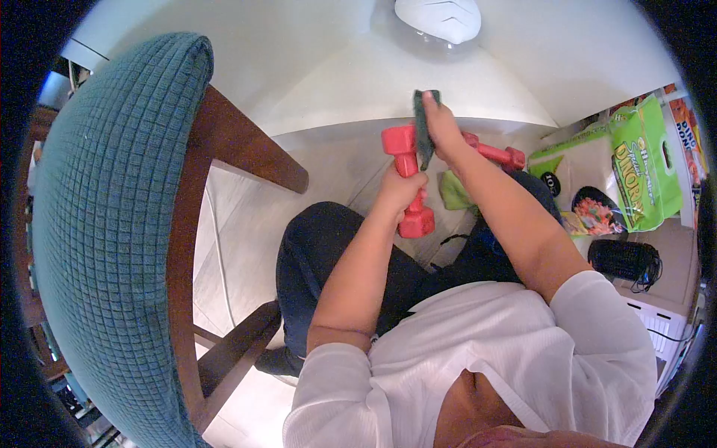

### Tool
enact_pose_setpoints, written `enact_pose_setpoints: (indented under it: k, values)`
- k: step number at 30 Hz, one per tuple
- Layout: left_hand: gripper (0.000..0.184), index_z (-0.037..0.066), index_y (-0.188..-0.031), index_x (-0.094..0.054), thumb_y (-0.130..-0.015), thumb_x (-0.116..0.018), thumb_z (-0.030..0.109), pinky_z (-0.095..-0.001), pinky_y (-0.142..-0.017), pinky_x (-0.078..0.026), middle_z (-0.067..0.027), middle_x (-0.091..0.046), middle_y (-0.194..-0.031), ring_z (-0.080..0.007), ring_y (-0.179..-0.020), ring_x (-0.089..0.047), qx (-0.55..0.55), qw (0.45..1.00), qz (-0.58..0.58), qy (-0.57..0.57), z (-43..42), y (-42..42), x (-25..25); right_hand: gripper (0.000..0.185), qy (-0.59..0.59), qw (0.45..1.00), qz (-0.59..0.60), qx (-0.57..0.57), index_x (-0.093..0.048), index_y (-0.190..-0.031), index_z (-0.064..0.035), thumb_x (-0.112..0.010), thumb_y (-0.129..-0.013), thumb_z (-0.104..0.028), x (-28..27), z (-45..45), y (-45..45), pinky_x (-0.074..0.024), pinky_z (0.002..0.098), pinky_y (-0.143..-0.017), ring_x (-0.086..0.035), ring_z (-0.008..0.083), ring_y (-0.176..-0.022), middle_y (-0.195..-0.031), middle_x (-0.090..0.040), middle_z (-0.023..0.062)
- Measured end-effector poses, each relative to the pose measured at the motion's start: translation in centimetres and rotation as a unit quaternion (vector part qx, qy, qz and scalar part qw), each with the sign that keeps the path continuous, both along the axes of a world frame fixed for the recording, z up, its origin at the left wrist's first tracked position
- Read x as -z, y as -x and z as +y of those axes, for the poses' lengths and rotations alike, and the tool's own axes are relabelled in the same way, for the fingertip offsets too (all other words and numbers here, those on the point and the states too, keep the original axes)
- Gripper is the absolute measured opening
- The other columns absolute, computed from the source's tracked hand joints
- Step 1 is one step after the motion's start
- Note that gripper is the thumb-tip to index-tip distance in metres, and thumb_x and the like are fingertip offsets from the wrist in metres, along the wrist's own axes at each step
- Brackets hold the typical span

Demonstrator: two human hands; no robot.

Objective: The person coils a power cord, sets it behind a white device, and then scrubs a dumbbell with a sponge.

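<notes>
A red dumbbell (417, 222) is held by its handle in my left hand (403, 191), its two heads pointing up and down in the view. My right hand (442, 128) grips a dark green cloth or pad (423, 128), which lies against the side of the dumbbell's upper head. Behind my right wrist, a second red dumbbell (512, 157) rests on the floor, partly hidden by the arm. A light green cloth (454, 191) lies on the floor between my forearms.
A padded teal chair (112, 224) with brown wooden legs stands close on the left. A white cable (218, 246) runs along the floor. At the right are a green-and-clear rice bag (646, 168) and a black device (624, 261). A white rounded object (439, 19) sits ahead.
</notes>
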State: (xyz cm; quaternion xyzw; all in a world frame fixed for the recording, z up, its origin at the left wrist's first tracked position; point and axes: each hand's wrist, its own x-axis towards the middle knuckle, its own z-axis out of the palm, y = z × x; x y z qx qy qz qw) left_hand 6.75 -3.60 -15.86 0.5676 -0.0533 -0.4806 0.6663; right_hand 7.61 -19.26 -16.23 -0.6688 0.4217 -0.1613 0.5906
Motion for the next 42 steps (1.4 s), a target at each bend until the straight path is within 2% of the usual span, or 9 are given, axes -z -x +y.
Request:
enact_pose_setpoints:
  k: [4,8,11,21,27,30,34,37,42]
  values:
    - [0.016,0.006,-0.081,-0.045,-0.068,-0.055,0.002,-0.0299,-0.042,-0.043,-0.0043,-0.05,-0.06,-0.0158,-0.048,-0.051,0.025,0.999,0.023,0.008,0.2,-0.2,0.0,0.047,-0.318,0.921,-0.221,-0.037,-0.051,-0.096,-0.0064,-0.031,-0.087,-0.048,-4.4,-0.7,2.7,-0.0414,0.0392,-0.075,-0.052,0.0239,-0.097,-0.102,-0.054,0.0172]
    - [0.02,0.004,-0.089,-0.044,-0.071,-0.053,0.005,-0.0277,-0.042,-0.041,-0.005,-0.051,-0.066,-0.0146,-0.048,-0.05,0.003,0.997,0.069,0.036,0.0,-0.5,-0.2,0.049,-0.141,0.965,-0.122,-0.187,-0.052,-0.104,-0.0084,-0.031,-0.086,-0.049,-6.5,1.6,2.7,-0.0348,0.037,-0.085,-0.046,0.0228,-0.105,-0.11,-0.051,0.0128]
    - [0.018,0.005,-0.091,-0.046,-0.075,-0.053,0.009,-0.0269,-0.041,-0.039,-0.0046,-0.052,-0.066,-0.0142,-0.047,-0.05,-0.047,0.993,0.054,0.096,-0.5,-0.4,0.3,0.051,0.31,0.935,-0.005,-0.175,-0.055,-0.093,-0.0029,-0.034,-0.086,-0.049,-3.1,5.2,1.4,-0.0403,0.0307,-0.073,-0.051,0.0199,-0.079,-0.087,-0.056,0.0124]
    - [0.022,0.005,-0.088,-0.043,-0.069,-0.052,0.001,-0.0288,-0.042,-0.043,-0.0055,-0.05,-0.062,-0.0166,-0.049,-0.051,-0.001,0.999,0.046,0.0,0.2,0.3,-0.5,0.057,0.252,0.953,0.004,-0.166,-0.055,-0.084,0.0007,-0.039,-0.082,-0.054,-3.1,2.8,0.5,-0.0425,0.0303,-0.065,-0.052,0.0204,-0.066,-0.068,-0.056,0.0118]
    - [0.026,0.004,-0.088,-0.04,-0.066,-0.053,-0.002,-0.0296,-0.043,-0.044,-0.0066,-0.049,-0.062,-0.0164,-0.047,-0.05,0.007,0.998,0.057,-0.012,0.3,0.6,-1.1,0.061,0.209,0.958,0.049,-0.188,-0.057,-0.09,0.0005,-0.034,-0.081,-0.056,-3.5,2.0,0.7,-0.0428,0.04,-0.073,-0.055,0.0385,-0.081,-0.08,-0.057,0.0241]
    - [0.026,0.004,-0.088,-0.04,-0.067,-0.053,-0.002,-0.0298,-0.044,-0.044,-0.0067,-0.049,-0.062,-0.0165,-0.047,-0.05,0.029,0.997,0.078,0.006,0.2,0.7,-0.4,0.052,0.133,0.98,0.052,-0.135,-0.055,-0.086,-0.0011,-0.041,-0.082,-0.051,-2.0,0.6,0.3,-0.0446,0.0298,-0.065,-0.056,0.0221,-0.069,-0.076,-0.059,0.0124]
    - [0.025,0.005,-0.088,-0.041,-0.067,-0.053,-0.001,-0.0305,-0.044,-0.045,-0.0067,-0.05,-0.063,-0.0166,-0.048,-0.051,0.067,0.994,0.089,0.019,0.4,0.2,-0.8,0.044,-0.355,0.914,-0.185,-0.074,-0.051,-0.089,-0.0063,-0.038,-0.085,-0.048,-1.6,-1.7,2.7,-0.0467,0.033,-0.07,-0.058,0.0246,-0.086,-0.094,-0.058,0.0139]
    - [0.023,0.005,-0.089,-0.041,-0.069,-0.052,0.001,-0.0314,-0.044,-0.045,-0.0069,-0.051,-0.064,-0.0166,-0.049,-0.051,0.063,0.991,0.119,0.012,0.2,0.0,0.9,0.05,-0.362,0.895,-0.219,-0.142,-0.051,-0.092,-0.0043,-0.036,-0.084,-0.051,-4.9,-0.7,3.2,-0.045,0.035,-0.074,-0.053,0.0244,-0.097,-0.103,-0.056,0.0136]
    - [0.021,0.005,-0.092,-0.042,-0.073,-0.052,0.004,-0.0325,-0.045,-0.046,-0.0075,-0.051,-0.065,-0.0171,-0.051,-0.052,0.044,0.982,0.183,0.016,0.3,0.3,-0.6,0.043,0.327,0.882,0.042,-0.338,-0.054,-0.089,-0.0009,-0.038,-0.085,-0.041,-6.2,3.9,2.1,-0.0423,0.0396,-0.069,-0.054,0.0381,-0.076,-0.081,-0.056,0.0244]
